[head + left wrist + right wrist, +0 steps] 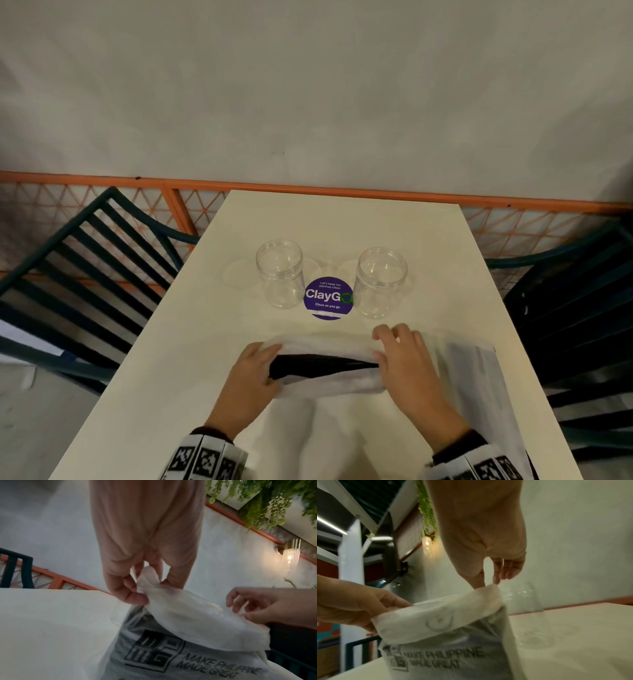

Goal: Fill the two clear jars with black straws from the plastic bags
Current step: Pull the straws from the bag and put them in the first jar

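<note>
From the head view your left hand (252, 373) and right hand (404, 359) each pinched the rolled mouth of the plastic bag (329, 346) of black straws (322, 366) on the bench (191, 342) before two empty clear jars (280, 274), while both wrist views showed fingers (135, 599) clamped on its rim (436, 615).

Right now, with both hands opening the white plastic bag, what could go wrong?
1. The two empty clear plastic jars stand just beyond the white plastic bag; a sudden tug could knock them over.
2. The left hand and right hand pinch only its thin rim, which may slip or tear.
3. The black straws inside could then spill onto the white table.
</note>
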Motion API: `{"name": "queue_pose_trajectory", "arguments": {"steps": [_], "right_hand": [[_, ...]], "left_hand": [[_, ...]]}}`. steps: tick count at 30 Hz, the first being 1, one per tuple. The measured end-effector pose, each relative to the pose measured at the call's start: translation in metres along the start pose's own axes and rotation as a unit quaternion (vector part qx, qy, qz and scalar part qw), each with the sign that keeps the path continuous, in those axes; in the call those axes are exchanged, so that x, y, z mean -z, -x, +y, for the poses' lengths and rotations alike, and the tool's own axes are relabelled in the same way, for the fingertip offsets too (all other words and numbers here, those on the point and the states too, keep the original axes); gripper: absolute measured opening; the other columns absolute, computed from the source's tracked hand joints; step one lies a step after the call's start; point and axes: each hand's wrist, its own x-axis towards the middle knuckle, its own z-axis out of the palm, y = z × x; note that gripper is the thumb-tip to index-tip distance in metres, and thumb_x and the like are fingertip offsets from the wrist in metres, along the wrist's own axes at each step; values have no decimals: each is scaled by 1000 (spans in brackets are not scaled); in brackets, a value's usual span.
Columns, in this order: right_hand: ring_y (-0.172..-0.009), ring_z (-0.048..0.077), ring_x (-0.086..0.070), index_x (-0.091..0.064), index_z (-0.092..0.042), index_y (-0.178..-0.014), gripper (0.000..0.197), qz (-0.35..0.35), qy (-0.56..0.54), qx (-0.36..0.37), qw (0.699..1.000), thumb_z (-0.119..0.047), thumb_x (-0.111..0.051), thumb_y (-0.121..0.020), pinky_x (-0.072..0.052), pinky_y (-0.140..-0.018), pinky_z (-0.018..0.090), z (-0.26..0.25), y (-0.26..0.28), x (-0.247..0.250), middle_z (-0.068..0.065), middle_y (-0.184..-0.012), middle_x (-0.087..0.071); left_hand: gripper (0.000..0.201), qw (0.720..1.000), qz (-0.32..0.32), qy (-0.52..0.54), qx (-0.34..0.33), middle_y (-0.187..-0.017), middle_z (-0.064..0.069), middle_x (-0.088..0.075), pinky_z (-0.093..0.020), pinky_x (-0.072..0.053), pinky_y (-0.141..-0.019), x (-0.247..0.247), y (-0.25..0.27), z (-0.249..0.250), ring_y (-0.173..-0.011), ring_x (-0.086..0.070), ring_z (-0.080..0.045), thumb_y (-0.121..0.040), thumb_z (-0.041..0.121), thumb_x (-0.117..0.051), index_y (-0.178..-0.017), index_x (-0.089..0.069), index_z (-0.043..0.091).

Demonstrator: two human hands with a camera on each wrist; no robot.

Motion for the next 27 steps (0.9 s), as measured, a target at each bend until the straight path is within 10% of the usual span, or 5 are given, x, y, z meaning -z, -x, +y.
{"name": "queue_pose_trajectory", "arguments": {"steps": [7, 14, 19, 23, 27], "right_hand": [[-109, 23, -52, -60, -9, -117, 29, -107, -85, 265, 955, -9, -47, -90, -39, -95, 29, -74, -12, -16, 10, -115, -60], [-103, 30, -57, -47, -6, -120, 40, -164, -12, 246, 955, -23, -56, -85, -46, -78, 34, -104, -33, -34, 12, -117, -58], [-82, 17, -58, -57, -15, -102, 22, -152, -97, 249, 952, -26, -52, -84, -44, -68, 27, -118, -49, -23, 3, -99, -66], [-78, 7, -55, -54, -30, -90, 11, -156, -180, 189, 953, -19, -53, -88, -44, -72, 17, -109, -59, -6, -13, -84, -57], [-49, 1, -49, -50, -20, -60, 34, -174, -309, 99, 930, -11, -41, -92, -42, -51, 12, -104, -55, 1, -11, -50, -51]], "left_hand": [[63, 995, 5, 95, -15, -118, 9, -40, -15, -36, -97, 16, 14, 10, -110, -44, -6, -74, -8, -58, -130, -46, 18], [64, 986, 9, 116, -122, -121, 20, -40, 6, -33, -81, 45, 18, 21, -108, -38, 23, -71, -9, -54, -110, -45, 41], [45, 956, -28, 262, -132, -115, 10, -65, -12, -46, -89, 81, 15, 16, -108, -57, 2, -83, 15, -66, -120, -50, 36], [51, 968, 54, 233, -78, -126, 37, -44, -8, -36, -96, 102, 2, -22, -116, -43, 13, -75, 45, -60, -122, -41, 50], [65, 959, -102, 263, 16, -132, 24, -42, -17, -44, -92, 99, -10, -49, -117, -50, -4, -73, 41, -70, -129, -37, 47]]}}
